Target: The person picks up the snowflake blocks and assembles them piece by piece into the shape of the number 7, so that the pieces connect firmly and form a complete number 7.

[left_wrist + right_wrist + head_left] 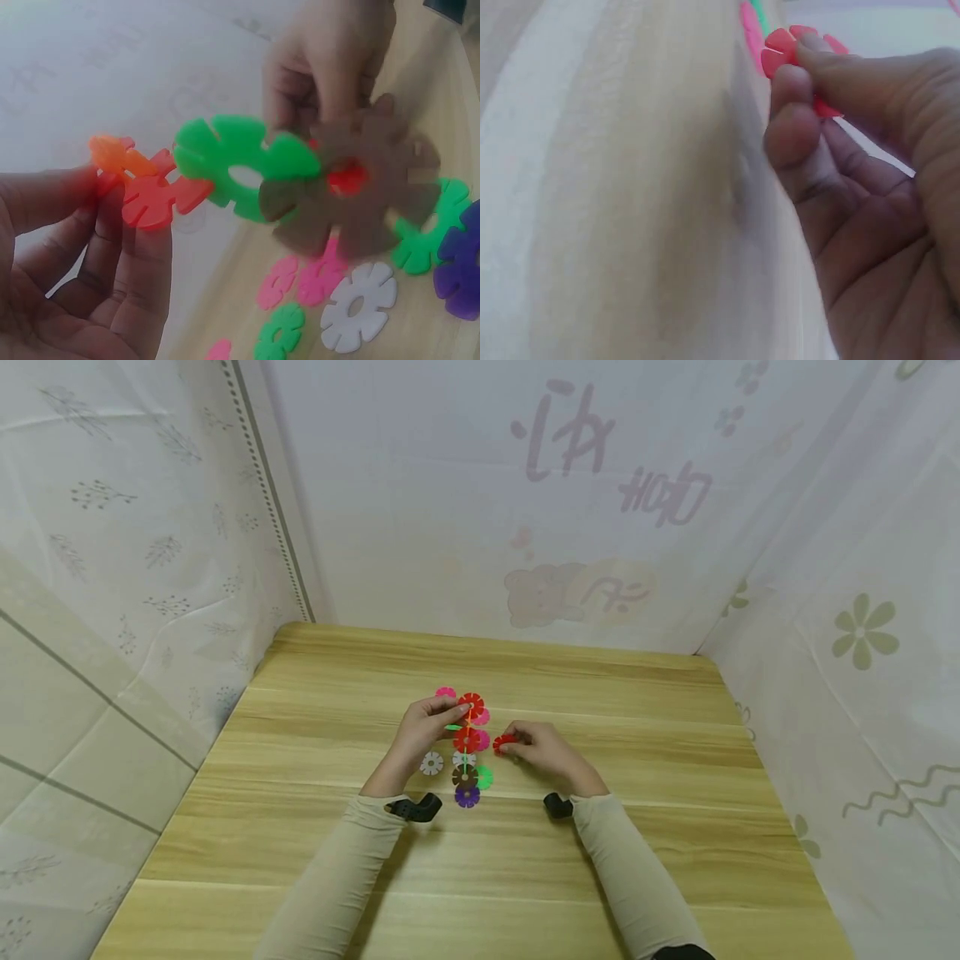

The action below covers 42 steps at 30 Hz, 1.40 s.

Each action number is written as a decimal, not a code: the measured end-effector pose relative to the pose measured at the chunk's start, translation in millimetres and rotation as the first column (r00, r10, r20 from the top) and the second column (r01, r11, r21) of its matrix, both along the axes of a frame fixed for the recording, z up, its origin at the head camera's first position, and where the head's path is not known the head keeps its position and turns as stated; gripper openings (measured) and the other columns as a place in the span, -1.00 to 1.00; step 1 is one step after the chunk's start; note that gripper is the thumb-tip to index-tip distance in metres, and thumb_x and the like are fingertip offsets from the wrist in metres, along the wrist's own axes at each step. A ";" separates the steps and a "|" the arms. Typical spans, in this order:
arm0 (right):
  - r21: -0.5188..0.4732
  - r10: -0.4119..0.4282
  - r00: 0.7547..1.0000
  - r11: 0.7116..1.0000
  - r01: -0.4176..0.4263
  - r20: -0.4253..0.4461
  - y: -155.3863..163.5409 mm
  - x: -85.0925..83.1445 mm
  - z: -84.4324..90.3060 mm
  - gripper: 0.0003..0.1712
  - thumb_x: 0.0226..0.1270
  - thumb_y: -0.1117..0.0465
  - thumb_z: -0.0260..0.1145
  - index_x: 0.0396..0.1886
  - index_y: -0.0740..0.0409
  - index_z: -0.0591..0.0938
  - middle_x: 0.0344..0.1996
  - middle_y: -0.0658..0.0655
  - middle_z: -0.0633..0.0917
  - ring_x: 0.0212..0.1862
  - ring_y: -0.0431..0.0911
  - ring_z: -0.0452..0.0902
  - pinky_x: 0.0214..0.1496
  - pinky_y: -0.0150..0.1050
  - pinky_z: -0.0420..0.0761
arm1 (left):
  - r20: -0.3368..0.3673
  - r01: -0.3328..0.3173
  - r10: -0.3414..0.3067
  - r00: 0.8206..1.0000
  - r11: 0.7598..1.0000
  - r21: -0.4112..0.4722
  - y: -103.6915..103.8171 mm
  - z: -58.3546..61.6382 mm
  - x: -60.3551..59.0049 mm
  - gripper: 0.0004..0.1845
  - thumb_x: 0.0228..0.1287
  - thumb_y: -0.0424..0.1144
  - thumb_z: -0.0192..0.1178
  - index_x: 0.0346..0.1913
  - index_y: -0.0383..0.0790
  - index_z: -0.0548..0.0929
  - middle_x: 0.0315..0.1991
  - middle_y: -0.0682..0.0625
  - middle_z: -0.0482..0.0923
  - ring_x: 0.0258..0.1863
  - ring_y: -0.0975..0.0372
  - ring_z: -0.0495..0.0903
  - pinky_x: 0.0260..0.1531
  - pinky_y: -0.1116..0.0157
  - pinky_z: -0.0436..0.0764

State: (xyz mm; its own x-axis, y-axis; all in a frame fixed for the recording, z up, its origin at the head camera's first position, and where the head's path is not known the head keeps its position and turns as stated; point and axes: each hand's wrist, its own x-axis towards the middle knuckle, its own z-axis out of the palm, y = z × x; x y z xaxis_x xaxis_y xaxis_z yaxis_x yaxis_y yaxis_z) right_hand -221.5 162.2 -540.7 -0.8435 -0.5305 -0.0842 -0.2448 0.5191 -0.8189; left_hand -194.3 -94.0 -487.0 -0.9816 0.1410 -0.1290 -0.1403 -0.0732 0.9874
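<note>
Your left hand (423, 727) pinches the top end of a chain of snowflake discs (467, 743), thumb and fingers curled round an orange and red piece, holding it above the desk (300, 827). Your right hand (543, 752) pinches a single red disc (504, 743) between thumb and fingertips, just beside the chain's middle. From the head view the chain runs as a line of red, white, brown and purple pieces between your hands, with a loose white disc (431, 763) lying near your left wrist. Your left wrist view adds what the head view hides: a green disc (240, 169) slotted into a brown disc (349, 191), and pink, green, white and purple pieces loose on the desk beneath. Your right wrist view shows only fingertips (795, 112) clamped on the red piece.
</note>
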 end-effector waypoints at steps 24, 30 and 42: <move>-0.307 -0.045 0.965 0.951 -0.038 -0.260 -14.1 -1.4 37.9 -0.85 0.46 0.21 0.31 -0.07 0.05 0.75 -0.26 0.05 0.79 -0.25 -0.04 0.74 -0.26 -0.02 0.73 | 0.033 0.055 -0.054 0.998 0.998 -0.017 8.4 1.1 -2.1 -0.64 0.40 -0.07 0.30 -0.06 -0.36 0.71 -0.19 -0.08 0.70 -0.24 0.13 0.68 -0.22 0.17 0.71; -0.317 -0.069 0.958 0.948 -0.024 -0.280 -15.9 -1.1 39.3 -0.82 0.47 0.27 0.29 -0.07 0.06 0.77 -0.29 0.03 0.80 -0.26 0.07 0.75 -0.29 -0.12 0.74 | 0.021 0.045 -0.044 0.999 0.999 -0.031 6.9 -0.3 -2.6 -0.60 0.39 -0.07 0.31 -0.03 -0.41 0.70 -0.19 -0.09 0.70 -0.18 0.04 0.68 -0.16 0.14 0.71; -0.301 -0.049 0.921 0.951 -0.076 -0.386 -16.1 -1.6 44.7 -0.75 0.46 0.41 0.24 0.04 0.16 0.70 -0.10 0.13 0.78 -0.12 0.02 0.76 -0.15 -0.31 0.71 | -0.021 0.008 -0.008 1.000 0.999 -0.037 7.2 1.6 -2.0 -0.61 0.33 -0.12 0.37 -0.02 -0.43 0.71 -0.25 -0.18 0.74 -0.32 0.15 0.75 0.00 -0.09 0.63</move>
